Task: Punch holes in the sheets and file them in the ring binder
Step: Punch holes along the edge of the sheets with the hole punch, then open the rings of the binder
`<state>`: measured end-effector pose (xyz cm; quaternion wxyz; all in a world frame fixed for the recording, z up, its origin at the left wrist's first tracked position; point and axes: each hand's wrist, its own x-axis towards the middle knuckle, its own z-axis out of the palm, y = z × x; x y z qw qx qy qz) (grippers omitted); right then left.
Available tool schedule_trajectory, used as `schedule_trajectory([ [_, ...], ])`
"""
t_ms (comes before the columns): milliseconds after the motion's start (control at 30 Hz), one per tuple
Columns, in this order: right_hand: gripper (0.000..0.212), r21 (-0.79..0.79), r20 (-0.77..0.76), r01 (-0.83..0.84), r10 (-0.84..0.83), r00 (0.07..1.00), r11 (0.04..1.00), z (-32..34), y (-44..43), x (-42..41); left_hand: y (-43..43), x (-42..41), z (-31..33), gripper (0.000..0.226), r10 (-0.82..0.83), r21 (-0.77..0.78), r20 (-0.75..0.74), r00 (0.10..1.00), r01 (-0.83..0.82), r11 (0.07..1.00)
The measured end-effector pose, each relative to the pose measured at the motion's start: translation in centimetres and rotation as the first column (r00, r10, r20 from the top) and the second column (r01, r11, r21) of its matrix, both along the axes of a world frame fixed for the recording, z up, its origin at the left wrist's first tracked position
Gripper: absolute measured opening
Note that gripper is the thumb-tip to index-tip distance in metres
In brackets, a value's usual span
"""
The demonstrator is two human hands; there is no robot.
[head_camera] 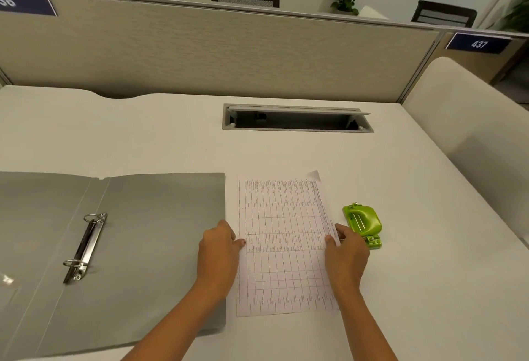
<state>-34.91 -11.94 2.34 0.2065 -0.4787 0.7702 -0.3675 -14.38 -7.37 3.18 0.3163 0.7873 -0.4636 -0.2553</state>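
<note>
White printed sheets (283, 246) with a table grid lie on the desk in the centre. My left hand (220, 246) pinches their left edge, thumb on top. My right hand (345, 249) grips their right edge, thumb on the paper. A grey ring binder (160, 234) lies open on the left, touching the sheets' left side, with its metal two-ring mechanism (84, 247) shut. A green hole punch (363, 224) sits just right of my right hand.
The white desk (415, 274) holds an open cable tray slot (297, 118) at the back. A beige partition (200, 51) closes the far side, and a low cream divider (469, 120) runs along the right. A clear plastic piece (7, 280) shows at the far left edge.
</note>
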Motion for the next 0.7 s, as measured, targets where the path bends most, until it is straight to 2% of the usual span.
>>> schedule_trajectory([
  [133,0.040,-0.006,-0.123,-0.016,0.015,0.992,1.000,-0.5,0.2,0.1,0.0,0.3,-0.2,0.020,-0.005,-0.007,0.006,1.000,0.005,1.000],
  [300,0.040,-0.124,-0.130,-0.050,0.034,0.991,0.991,0.5,0.8,0.5,0.4,0.7,0.2,0.014,-0.020,-0.051,-0.096,0.995,0.015,0.999],
  [500,0.030,-0.278,-0.093,-0.229,0.212,0.973,0.933,2.8,2.8,3.4,3.0,2.0,1.5,0.007,-0.030,-0.223,-0.101,0.994,0.007,0.975],
  [700,0.025,-0.261,-0.088,-0.413,0.404,0.910,0.873,3.9,5.0,7.8,6.6,5.7,1.7,0.004,0.038,-0.324,-0.084,0.996,-0.063,0.944],
])
